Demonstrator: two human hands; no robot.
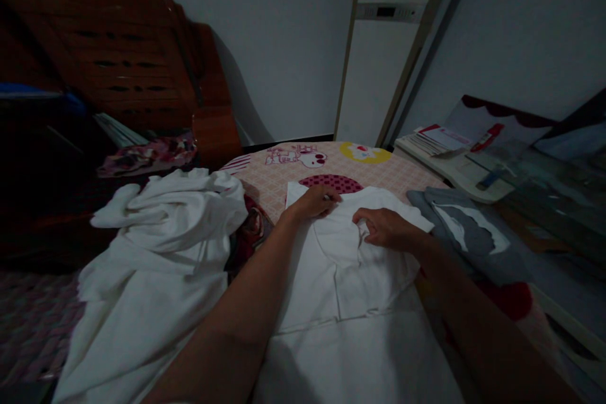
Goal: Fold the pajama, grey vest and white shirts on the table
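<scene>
A white dress (326,293) lies spread in front of me, its neck end away from me and a seam running across its waist. My left hand (316,201) is closed, with curled fingers at the cloth near the neckline. Just to its right, my right hand (382,226) pinches a fold of the dress's front between thumb and fingers. Small creases show in the cloth around the right fingertips. Both forearms reach in from the bottom of the view, over the dress and beside it.
A heap of white cloth (175,221) sits on the left. Folded grey clothing (473,233) lies on the right, near a glass-topped surface (558,196). Beneath the dress is a patterned round table cover (284,183). A wooden chair (127,57) stands behind left.
</scene>
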